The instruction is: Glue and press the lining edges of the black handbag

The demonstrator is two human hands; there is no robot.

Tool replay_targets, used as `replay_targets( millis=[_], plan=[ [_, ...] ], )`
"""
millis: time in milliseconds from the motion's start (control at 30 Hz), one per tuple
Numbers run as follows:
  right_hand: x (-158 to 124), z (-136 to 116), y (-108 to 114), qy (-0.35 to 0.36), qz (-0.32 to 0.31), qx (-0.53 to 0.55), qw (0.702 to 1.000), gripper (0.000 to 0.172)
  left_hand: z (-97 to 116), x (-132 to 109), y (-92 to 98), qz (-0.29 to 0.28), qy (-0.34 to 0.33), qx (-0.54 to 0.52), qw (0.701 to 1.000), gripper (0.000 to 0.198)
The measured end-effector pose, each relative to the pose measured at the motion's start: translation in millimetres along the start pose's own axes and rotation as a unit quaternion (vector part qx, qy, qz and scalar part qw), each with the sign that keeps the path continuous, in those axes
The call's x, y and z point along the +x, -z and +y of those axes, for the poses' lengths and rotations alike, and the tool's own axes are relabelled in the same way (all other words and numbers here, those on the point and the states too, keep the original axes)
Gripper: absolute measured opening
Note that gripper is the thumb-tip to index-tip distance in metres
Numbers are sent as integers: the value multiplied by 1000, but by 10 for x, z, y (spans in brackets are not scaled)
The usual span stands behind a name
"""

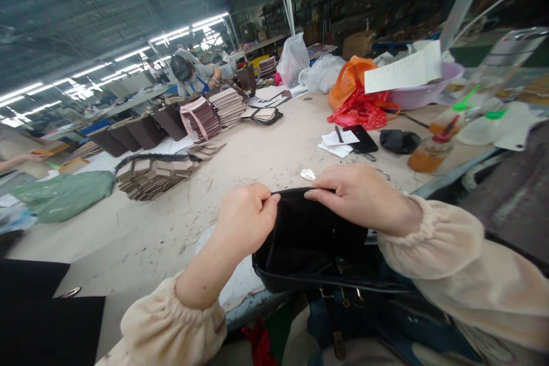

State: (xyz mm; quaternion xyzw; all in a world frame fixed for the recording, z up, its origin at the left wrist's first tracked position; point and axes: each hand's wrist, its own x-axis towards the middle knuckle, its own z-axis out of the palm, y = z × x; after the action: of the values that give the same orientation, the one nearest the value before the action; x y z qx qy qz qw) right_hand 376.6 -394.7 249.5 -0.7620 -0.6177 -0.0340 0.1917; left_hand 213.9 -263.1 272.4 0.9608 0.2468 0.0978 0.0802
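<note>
A black handbag (309,251) rests at the near edge of the beige worktable (171,229), its mouth pulled wide. My left hand (246,220) is closed in a pinch on the bag's upper rim at the left. At the right of that rim, my right hand (358,194) grips the same top edge with bent fingers. Cream sleeves with elastic cuffs cover both forearms. The bag's dark inside shows between my hands. Gold-coloured hardware hangs below its front.
Stacks of brown card pieces (154,177) and folded boxes (214,114) lie to the far left. A black phone (362,138), papers, an orange and red bag (358,100), a basin (422,91) and bottles (433,146) are on the right. Another person (189,74) works at the far end.
</note>
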Motion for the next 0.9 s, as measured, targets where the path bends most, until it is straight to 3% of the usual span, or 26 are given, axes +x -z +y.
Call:
replay_targets(
  millis=[267,400,733,900],
  plan=[
    [-57,-48,98,-1,-41,-25,999,41,17,-53,-2,-5,15,-15,1000,30],
    [-41,-94,148,-7,-24,-37,999,48,24,-76,3,-6,15,-21,1000,29],
    [143,-352,-2,-1,-20,-60,998,33,-25,-54,-14,0,17,-33,999,30],
    [142,-344,-47,7,4,-71,997,30,-63,-151,67,-32,25,-70,997,25]
  ],
)
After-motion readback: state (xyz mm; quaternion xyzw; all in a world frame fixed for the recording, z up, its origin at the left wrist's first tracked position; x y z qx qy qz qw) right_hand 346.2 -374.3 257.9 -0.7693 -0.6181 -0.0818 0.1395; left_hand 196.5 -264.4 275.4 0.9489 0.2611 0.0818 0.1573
